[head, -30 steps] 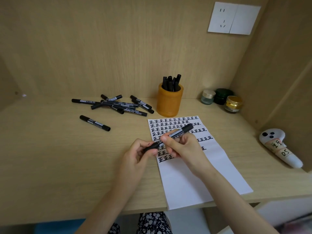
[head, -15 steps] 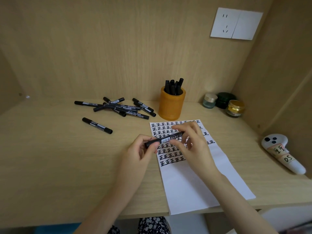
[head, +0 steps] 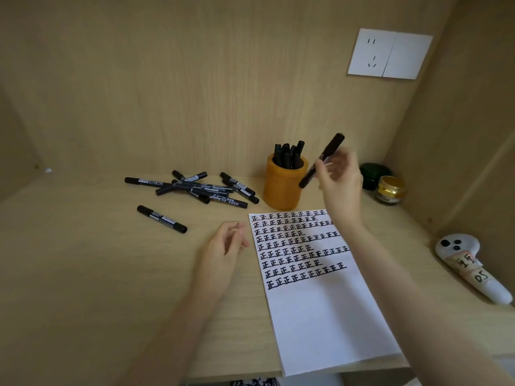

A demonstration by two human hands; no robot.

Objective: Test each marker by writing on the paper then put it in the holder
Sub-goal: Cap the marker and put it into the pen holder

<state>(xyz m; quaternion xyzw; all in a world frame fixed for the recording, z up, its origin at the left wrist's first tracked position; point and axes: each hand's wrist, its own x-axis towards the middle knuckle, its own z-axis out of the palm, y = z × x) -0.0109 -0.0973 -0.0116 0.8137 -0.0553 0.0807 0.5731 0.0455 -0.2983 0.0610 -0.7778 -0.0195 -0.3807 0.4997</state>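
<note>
Wooden bench (head: pixel 83 268) holds paper (head: pixel 323 319) and an orange holder (head: pixel 281 192). Right hand (head: pixel 338 178) pinches a marker (head: pixel 333 148) just beside the holder. Left hand (head: pixel 224 247) has loose fingers, holding nothing.

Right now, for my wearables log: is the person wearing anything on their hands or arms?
The left hand and right hand are bare: no gloves, rings or watch that I can see, though the right is motion-blurred. No sleeves show on either arm.

Bare forearms (head: pixel 192 307), dark floral-print clothing (head: pixel 255 382)
</note>
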